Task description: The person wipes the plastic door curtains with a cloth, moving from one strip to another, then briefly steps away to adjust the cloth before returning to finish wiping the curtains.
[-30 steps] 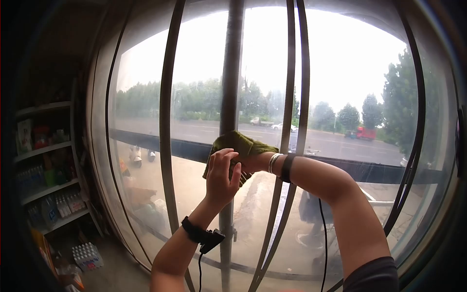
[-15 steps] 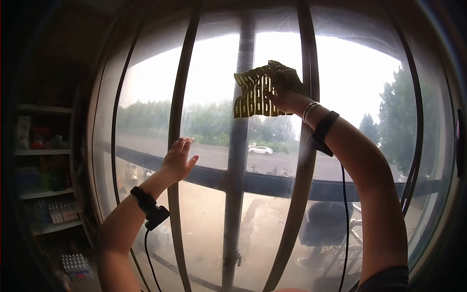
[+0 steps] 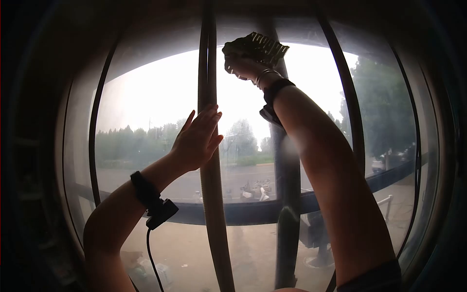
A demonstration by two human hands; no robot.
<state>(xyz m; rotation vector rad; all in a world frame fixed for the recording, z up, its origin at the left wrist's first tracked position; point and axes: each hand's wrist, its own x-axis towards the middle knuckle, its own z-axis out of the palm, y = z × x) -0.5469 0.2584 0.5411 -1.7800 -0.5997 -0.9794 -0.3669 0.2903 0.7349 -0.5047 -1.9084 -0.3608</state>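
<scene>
My right hand (image 3: 240,66) is raised high with its fingers closed on a dark patterned cloth (image 3: 266,48). The cloth is bunched at the hand, and a striped flap spreads out to the right, backlit by the bright sky. It lies at or very close to the clear window sheet (image 3: 151,97); whether it touches cannot be told. Lower and to the left, my left hand (image 3: 197,141) holds nothing. Its fingers are stretched out, with the tips over a dark vertical strip (image 3: 210,185) of the window.
Behind the sheet stand a dark upright post (image 3: 288,233) and a horizontal bar (image 3: 253,212). Farther out are a road and trees (image 3: 136,143). A black device (image 3: 163,213) with a hanging cable is strapped to my left wrist; another band (image 3: 277,92) circles my right wrist.
My right hand has carried the cloth up and to the left. The left hand has risen and shifted right onto the vertical strip. My view has turned, and the shelf at left has darkened.
</scene>
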